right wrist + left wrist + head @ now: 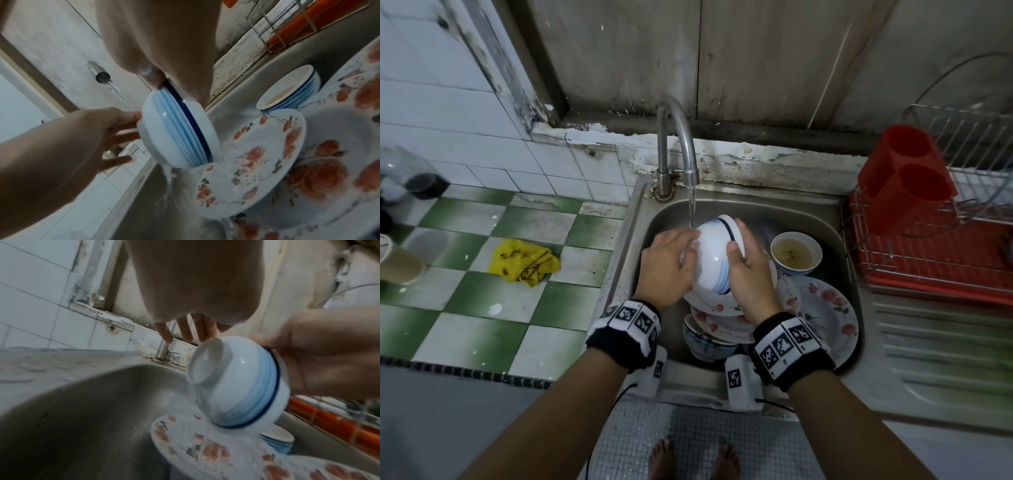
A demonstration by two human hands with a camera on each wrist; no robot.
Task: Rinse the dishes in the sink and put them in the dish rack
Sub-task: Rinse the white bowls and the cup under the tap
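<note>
Under the curved steel faucet [677, 137], glossy blue-ribbed bowl [714, 253] tilted sideways, my right hand [748, 274] gripping its rim, left hand [667, 263] fingers straight against its round foot, flowered plates [825, 308] below.

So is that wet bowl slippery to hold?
Probably. The bowl looks glazed and has tap water running over it, so it could slide. It looks like stiff china and may chip if dropped on the plates.

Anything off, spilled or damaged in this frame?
Nothing broken or spilled. Worth noting: one small bowl at the back of the sink holds murky yellowish liquid, unrinsed. A crumpled, stained yellow cloth lies on the green-checked counter. The dish rack holds no dishes yet, only a red cutlery holder.
</note>
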